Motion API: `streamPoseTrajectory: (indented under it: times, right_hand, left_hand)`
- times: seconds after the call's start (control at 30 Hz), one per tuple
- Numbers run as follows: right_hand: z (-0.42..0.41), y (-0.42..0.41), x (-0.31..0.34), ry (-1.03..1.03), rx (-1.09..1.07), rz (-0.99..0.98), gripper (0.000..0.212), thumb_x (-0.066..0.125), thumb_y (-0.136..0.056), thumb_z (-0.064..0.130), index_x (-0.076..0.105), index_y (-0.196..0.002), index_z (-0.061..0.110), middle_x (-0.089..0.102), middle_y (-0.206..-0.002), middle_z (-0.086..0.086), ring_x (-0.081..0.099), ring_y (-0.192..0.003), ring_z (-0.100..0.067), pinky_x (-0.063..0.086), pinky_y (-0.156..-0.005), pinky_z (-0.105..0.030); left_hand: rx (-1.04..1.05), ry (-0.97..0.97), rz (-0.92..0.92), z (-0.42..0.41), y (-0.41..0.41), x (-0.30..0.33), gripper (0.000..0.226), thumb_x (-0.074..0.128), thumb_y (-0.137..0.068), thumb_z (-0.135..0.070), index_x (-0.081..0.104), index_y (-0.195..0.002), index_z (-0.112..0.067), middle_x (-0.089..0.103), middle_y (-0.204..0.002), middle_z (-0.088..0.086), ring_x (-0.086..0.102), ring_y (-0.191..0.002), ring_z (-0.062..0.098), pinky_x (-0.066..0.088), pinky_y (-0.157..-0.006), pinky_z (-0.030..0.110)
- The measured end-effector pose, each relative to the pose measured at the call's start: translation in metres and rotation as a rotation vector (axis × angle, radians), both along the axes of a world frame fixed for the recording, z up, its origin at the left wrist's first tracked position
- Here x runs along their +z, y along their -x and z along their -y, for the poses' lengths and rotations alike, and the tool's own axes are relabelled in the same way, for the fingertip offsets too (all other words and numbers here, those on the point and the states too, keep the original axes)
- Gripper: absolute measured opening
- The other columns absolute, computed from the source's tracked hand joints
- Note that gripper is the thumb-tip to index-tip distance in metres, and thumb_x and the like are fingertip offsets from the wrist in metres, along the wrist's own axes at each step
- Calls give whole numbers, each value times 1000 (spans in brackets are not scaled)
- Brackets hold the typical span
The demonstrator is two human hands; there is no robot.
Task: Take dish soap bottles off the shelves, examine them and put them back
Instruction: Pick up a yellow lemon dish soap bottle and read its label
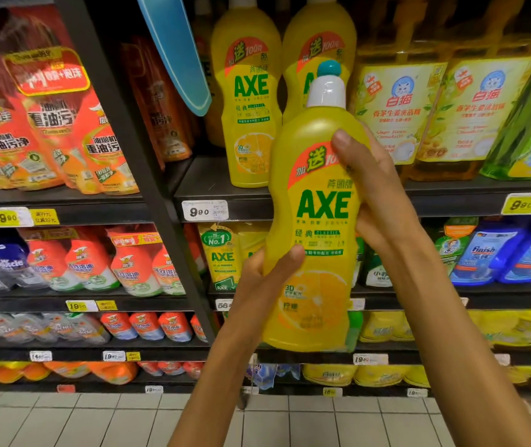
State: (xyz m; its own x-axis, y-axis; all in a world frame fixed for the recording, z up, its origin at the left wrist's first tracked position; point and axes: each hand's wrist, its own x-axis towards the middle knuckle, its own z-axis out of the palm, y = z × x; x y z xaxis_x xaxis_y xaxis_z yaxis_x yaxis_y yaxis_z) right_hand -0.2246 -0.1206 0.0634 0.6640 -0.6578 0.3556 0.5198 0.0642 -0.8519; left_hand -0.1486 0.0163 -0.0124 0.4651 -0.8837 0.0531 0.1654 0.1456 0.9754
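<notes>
Bottle (315,227) stands nearly upright, cap up, gripped by left hand (257,279) low and right hand (373,188) high.

Yellow AXE bottle (314,227) upright, gripped by left hand (259,279), right hand (377,191).

A bare stretch of dark shelf board (206,179) lies open left of the two yellow plastic AXE bottles (248,101) standing there. A slanted black metal upright (128,124) walls that gap on the left, and a blue hanging sign (177,50) dips into it from above.
</notes>
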Motion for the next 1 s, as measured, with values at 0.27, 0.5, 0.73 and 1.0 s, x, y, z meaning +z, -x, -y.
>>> streamPoseTrajectory:
  times: [0.27, 0.5, 0.73, 1.0]
  right_hand:
    - [-8, -6, -15, 29, 140, 5, 70, 86, -56, 43, 58, -114, 16, 75, -99, -1, 72, -91, -17, 57, -73, -29]
    - [-11, -3, -22, 196, 54, 53, 54, 88, -54, 43, 70, -103, 29, 75, -95, 10, 70, -90, -6, 55, -74, -21]
    - [-6, 5, -24, 347, 242, 15, 64, 89, -54, 46, 68, -114, 37, 72, -104, 16, 67, -98, -2, 54, -79, -20]
    - [6, -13, -23, 134, 145, 38, 83, 92, -40, 49, 60, -111, 23, 76, -91, 5, 72, -85, -11, 57, -67, -24]
  left_hand:
    - [108, 36, 60, 3, -16, -21, 42, 74, -52, -59, 70, -91, -43, 74, -94, -13, 71, -90, 11, 56, -77, 33]
    - [302, 141, 251, 18, -27, -26, 85, 62, -52, -84, 60, -107, -19, 71, -86, -16, 66, -80, -1, 50, -65, 12]
    - [238, 140, 362, 19, -38, -30, 80, 57, -41, -90, 50, -86, -24, 66, -71, -30, 57, -65, -19, 42, -56, 1]
    - [277, 183, 246, 21, -29, -36, 54, 60, -48, -87, 64, -56, -34, 49, -41, -17, 43, -37, -5, 34, -40, 7]
